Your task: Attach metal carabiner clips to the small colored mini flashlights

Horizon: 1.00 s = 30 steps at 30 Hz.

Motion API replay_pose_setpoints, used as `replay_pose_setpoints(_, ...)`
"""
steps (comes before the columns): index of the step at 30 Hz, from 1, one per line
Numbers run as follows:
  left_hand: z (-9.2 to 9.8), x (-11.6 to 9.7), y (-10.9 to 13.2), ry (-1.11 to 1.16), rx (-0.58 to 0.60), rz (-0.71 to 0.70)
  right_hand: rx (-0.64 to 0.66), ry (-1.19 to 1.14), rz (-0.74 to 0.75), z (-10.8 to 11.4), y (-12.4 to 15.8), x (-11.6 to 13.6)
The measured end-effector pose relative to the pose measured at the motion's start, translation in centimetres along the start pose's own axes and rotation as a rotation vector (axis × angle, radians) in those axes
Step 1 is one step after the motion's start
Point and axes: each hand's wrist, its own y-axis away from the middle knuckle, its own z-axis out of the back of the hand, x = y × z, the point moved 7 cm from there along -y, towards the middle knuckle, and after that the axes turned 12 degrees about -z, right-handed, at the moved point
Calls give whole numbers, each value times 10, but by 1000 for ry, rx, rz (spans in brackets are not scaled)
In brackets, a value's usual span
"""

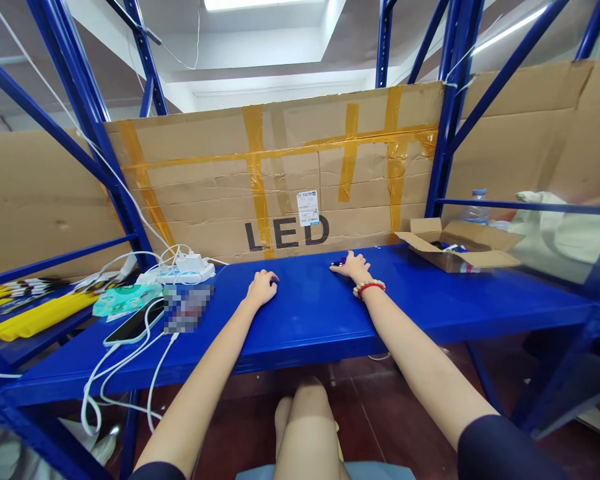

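My left hand [263,288] rests on the blue tabletop [310,307], left of the middle, with its fingers curled and no object visible in them. Farther right, my right hand [354,265], with a red and beaded bracelet at the wrist, is at a small dark purple item [339,263] near the back of the table. Its thumb and fingers are around that item, which is partly covered by the hand. An open cardboard box [463,260] with dark blue items inside stands at the right, beyond my right hand.
At the left lie a phone [135,323], white cables, a power strip [185,270], a green packet [125,299] and yellow bags [45,317]. A cardboard wall [205,193] marked LED closes the back. Blue posts rise at both sides; a bottle [476,208] stands behind the box.
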Motion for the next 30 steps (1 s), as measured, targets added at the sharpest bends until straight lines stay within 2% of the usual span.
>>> replay_pose_setpoints(7,-1,0,0,-4,1,-3,17,-58,15,3,2,0)
replay_pose_setpoints(15,-1,1,-1,13,3,-3,39,-133,-62,13,-3,-6)
replay_pose_setpoints(23,-1,2,-1,2,-2,-4,16,-173,7,15,-12,-9)
replay_pose_setpoints(30,-1,1,-1,-9,4,-6,41,-207,46,8,-32,-17)
